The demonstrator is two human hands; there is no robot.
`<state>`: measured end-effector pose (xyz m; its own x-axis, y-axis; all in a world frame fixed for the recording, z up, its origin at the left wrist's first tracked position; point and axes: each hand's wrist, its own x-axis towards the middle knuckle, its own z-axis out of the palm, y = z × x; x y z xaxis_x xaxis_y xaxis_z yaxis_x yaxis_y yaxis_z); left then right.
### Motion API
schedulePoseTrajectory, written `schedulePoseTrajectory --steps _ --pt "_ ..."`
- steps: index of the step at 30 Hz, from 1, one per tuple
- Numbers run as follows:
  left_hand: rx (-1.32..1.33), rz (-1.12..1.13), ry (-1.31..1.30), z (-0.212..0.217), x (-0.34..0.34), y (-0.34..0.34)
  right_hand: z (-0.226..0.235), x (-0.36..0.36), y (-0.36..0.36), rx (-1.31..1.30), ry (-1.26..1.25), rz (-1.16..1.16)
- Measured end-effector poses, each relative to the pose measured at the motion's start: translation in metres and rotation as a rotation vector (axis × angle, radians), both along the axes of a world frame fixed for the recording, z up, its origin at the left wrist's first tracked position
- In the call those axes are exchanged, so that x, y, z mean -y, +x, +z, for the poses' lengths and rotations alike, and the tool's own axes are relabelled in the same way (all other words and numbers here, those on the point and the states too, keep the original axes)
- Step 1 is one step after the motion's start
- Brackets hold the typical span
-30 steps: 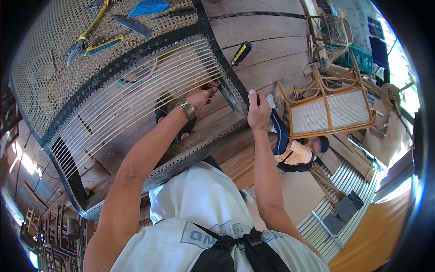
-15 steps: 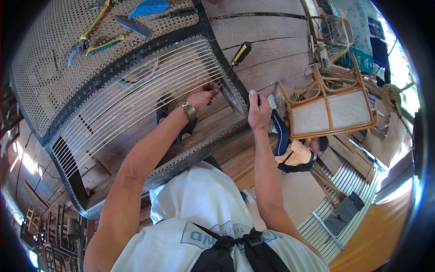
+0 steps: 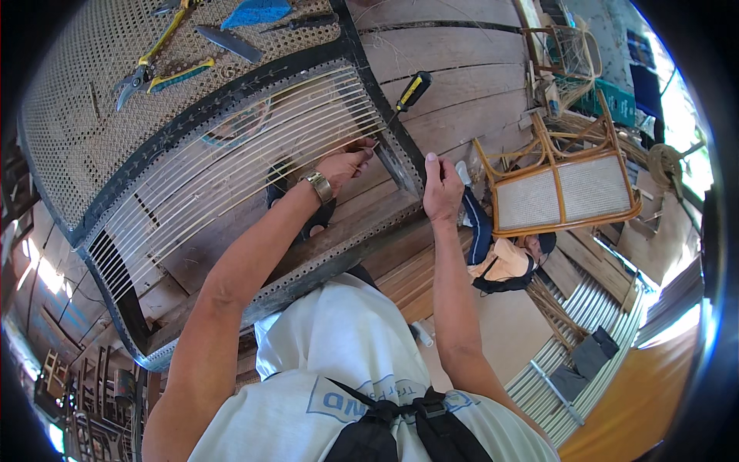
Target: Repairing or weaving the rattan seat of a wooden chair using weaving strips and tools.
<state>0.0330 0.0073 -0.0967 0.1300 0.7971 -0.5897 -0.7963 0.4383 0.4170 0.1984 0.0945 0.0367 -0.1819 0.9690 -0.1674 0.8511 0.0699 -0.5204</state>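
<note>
A dark wooden frame (image 3: 339,243) with small holes along its rails lies before me, strung lengthwise with several pale cane strands (image 3: 231,165). My left hand (image 3: 344,166), a watch on its wrist, reaches inside the frame near the right rail. Its fingers are pinched together where the lowest strand runs up to them; the fingertips are partly hidden. At the outer edge of the right rail is my right hand (image 3: 443,191), thumb up and fingers curled; what they hold does not show. A yellow-and-black handled tool (image 3: 414,91) stands tilted at the right rail, its tip by the holes.
On the woven cane panel (image 3: 65,146) lie pruning shears (image 3: 135,81), a knife blade (image 3: 229,43), a blue cloth-like piece (image 3: 258,12) and a dark thin tool (image 3: 304,21). To the right, a person (image 3: 504,258) sits near a rattan chair (image 3: 558,189). Wooden planks (image 3: 446,46) form the floor.
The picture has shifted very slightly. Both hands stay almost in the same place, the left fingers still pinched and the right hand still at the rail's outer edge.
</note>
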Motion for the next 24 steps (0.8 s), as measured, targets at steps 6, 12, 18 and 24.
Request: schedulePoseTrajectory --steps 6,12,18,24 --pt "-0.041 -0.003 -0.028 0.005 -0.002 0.000 0.002 0.001 -0.002 0.002 -0.008 -0.011" --pt "-0.056 -0.001 -0.022 0.003 0.001 0.000 0.000 0.001 0.000 -0.002 -0.004 -0.012" --pt "-0.074 -0.028 -0.013 0.000 -0.008 0.000 -0.001 0.001 0.001 0.008 0.029 0.002" --pt "-0.178 -0.004 0.019 -0.003 -0.009 0.002 0.001 0.001 0.000 -0.003 -0.003 -0.010"
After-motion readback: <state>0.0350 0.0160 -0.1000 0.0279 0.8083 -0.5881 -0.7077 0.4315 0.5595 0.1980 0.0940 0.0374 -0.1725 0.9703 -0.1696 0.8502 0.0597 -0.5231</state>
